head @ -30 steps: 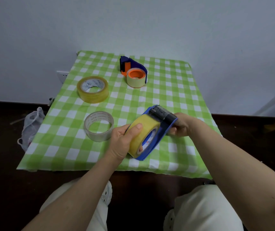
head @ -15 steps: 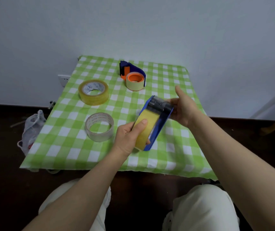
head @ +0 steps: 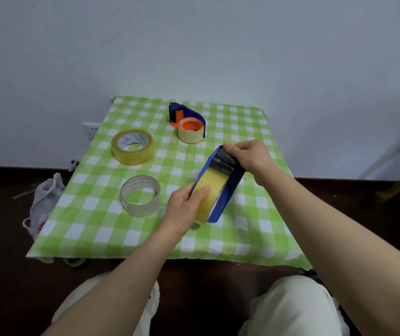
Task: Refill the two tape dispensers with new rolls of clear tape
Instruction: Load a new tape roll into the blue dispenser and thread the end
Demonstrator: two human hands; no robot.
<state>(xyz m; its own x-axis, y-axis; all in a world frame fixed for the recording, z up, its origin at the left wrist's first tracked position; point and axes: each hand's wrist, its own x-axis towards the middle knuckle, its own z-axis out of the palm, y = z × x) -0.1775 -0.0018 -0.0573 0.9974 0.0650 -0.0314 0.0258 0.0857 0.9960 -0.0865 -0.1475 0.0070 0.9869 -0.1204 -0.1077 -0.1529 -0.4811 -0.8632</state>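
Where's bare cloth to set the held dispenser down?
Bare: far right corner of the tablecloth, between the far dispenser and the right edge; also the near strip in front of the clear roll. Crowded: left side, yellow roll close behind the clear one, and centre, under the held dispenser.

- A small table [head: 92, 214] under a green-and-white checked cloth, set against the far wall.
- Far left: a full yellowish tape roll [head: 131, 157], lying flat.
- Near left: a thinner clear tape roll [head: 140, 208], also lying flat.
- Far centre: a blue dispenser [head: 194, 115] with an orange hub, holding a pale roll.
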